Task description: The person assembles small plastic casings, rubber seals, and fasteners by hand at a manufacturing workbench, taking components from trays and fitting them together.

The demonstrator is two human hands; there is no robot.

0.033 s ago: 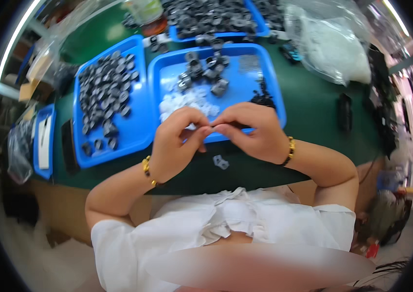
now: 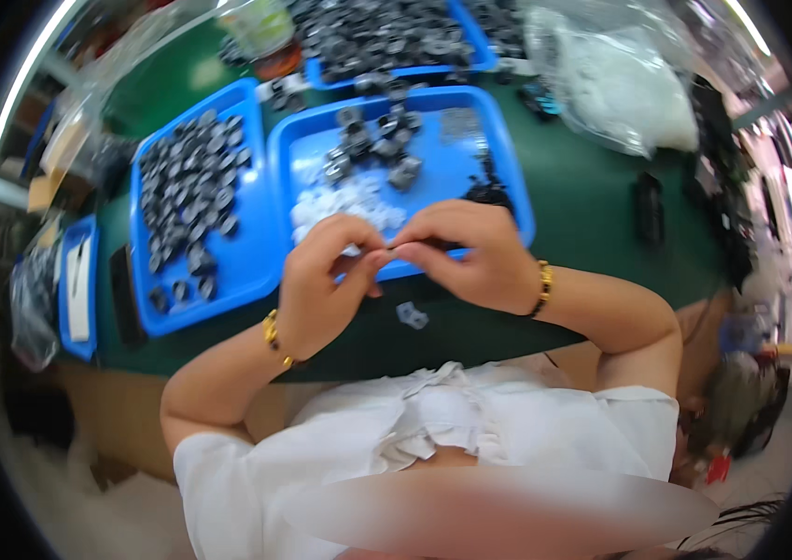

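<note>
My left hand (image 2: 326, 285) and my right hand (image 2: 470, 257) meet fingertip to fingertip over the near edge of the middle blue tray (image 2: 519, 187). Both are closed in a pinch. Whatever lies between the fingers is too small and hidden to make out. Just beyond my left hand is a heap of small white plastic parts (image 2: 344, 201) in that tray. Farther back in it sit several dark grey ring-shaped caps (image 2: 405, 173). Small black pieces (image 2: 489, 191) lie beyond my right hand, near thin metallic bits (image 2: 459, 123). A whitish translucent piece (image 2: 412, 315) rests on the green table below my hands.
A blue tray (image 2: 260, 205) of dark caps stands on the left, another tray (image 2: 480, 42) at the back. A plastic bag of white material (image 2: 615, 93) lies back right, a black object (image 2: 650, 210) nearer. A small blue tray (image 2: 78, 341) stands far left on the green table (image 2: 573, 187).
The whole view has shifted slightly, so trays and hands appear a little farther left. My hands keep the same pinch together.
</note>
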